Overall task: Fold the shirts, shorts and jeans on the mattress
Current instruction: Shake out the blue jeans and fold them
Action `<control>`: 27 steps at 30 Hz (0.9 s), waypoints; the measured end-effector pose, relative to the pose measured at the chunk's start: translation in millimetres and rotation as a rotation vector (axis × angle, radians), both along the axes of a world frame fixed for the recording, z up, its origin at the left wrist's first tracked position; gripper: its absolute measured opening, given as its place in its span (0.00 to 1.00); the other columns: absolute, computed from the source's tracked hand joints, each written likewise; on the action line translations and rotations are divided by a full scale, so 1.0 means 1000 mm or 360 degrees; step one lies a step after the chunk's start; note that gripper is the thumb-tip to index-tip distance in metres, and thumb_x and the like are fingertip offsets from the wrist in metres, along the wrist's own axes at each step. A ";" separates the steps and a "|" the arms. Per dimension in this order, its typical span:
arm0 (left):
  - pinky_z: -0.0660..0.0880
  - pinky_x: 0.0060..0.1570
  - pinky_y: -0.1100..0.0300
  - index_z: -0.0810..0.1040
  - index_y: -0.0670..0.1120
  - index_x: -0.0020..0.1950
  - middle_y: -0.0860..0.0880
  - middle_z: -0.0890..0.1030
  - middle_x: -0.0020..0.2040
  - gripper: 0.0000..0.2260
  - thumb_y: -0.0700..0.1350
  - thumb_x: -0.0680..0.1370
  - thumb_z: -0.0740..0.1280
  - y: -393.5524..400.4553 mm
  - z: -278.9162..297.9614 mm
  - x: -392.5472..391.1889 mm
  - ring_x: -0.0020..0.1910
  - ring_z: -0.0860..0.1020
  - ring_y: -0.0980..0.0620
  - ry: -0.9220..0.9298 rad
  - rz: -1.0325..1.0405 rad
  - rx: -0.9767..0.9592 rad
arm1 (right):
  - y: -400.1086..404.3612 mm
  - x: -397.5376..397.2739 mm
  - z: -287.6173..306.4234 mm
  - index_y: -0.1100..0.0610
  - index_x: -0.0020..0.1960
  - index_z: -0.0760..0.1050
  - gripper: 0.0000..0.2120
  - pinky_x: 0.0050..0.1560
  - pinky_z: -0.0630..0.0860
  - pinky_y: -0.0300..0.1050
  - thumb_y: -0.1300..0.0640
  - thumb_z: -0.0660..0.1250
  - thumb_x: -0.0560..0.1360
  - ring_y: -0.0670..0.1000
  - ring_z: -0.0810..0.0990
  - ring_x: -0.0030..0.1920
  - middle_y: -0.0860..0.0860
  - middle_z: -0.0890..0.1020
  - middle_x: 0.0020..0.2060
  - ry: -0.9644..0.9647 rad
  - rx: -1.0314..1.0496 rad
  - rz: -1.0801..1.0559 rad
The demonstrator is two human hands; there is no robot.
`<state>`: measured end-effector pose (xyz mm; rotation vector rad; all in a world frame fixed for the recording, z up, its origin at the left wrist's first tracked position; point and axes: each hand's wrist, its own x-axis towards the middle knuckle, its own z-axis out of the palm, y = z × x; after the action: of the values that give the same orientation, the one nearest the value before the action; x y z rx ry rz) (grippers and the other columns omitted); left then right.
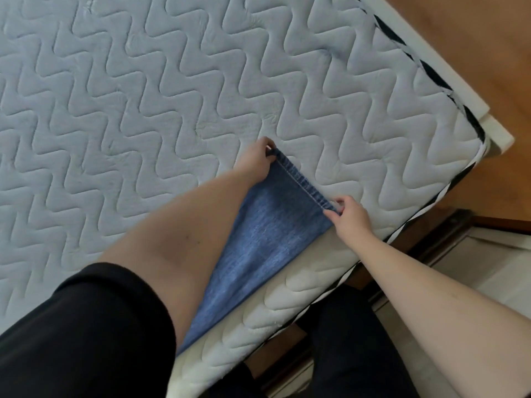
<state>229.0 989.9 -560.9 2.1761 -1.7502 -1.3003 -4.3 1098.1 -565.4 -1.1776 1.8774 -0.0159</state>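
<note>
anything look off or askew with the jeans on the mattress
Slightly: the blue denim jeans lie at a slant, trailing over the near edge of the white quilted mattress. Left hand and right hand each pinch a hem corner. No damage shows.

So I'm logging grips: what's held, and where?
The jeans, by the hem: left hand pinches one corner, right hand the other.

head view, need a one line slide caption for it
Both hands, left and right, pinch the hem corners of blue jeans on a quilted mattress.
</note>
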 end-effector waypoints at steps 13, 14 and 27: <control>0.68 0.65 0.50 0.72 0.46 0.70 0.42 0.73 0.67 0.17 0.44 0.81 0.64 0.162 0.023 0.118 0.64 0.73 0.41 -0.0195 0.0221 0.0062 | 0.068 0.064 0.053 0.56 0.60 0.75 0.12 0.56 0.72 0.51 0.59 0.63 0.78 0.58 0.77 0.55 0.54 0.78 0.56 0.0160 -0.0124 0.0067; 0.68 0.65 0.51 0.72 0.46 0.70 0.43 0.73 0.67 0.17 0.43 0.81 0.65 0.185 0.026 0.132 0.65 0.73 0.42 -0.0196 0.0265 0.0067 | 0.078 0.078 0.056 0.57 0.60 0.76 0.12 0.56 0.73 0.51 0.60 0.63 0.78 0.58 0.77 0.55 0.55 0.77 0.56 0.0071 -0.0110 0.0164; 0.69 0.63 0.50 0.74 0.44 0.68 0.45 0.77 0.65 0.18 0.39 0.78 0.65 0.406 0.028 0.271 0.62 0.75 0.42 -0.0391 0.0602 -0.0077 | 0.176 0.242 0.036 0.52 0.62 0.79 0.14 0.55 0.68 0.32 0.59 0.63 0.79 0.44 0.77 0.53 0.48 0.82 0.57 -0.0370 0.0200 0.0815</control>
<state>499.8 1396.1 -532.6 2.5636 -1.3189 -0.9276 237.3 1274.1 -529.5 -1.4674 1.3179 0.2351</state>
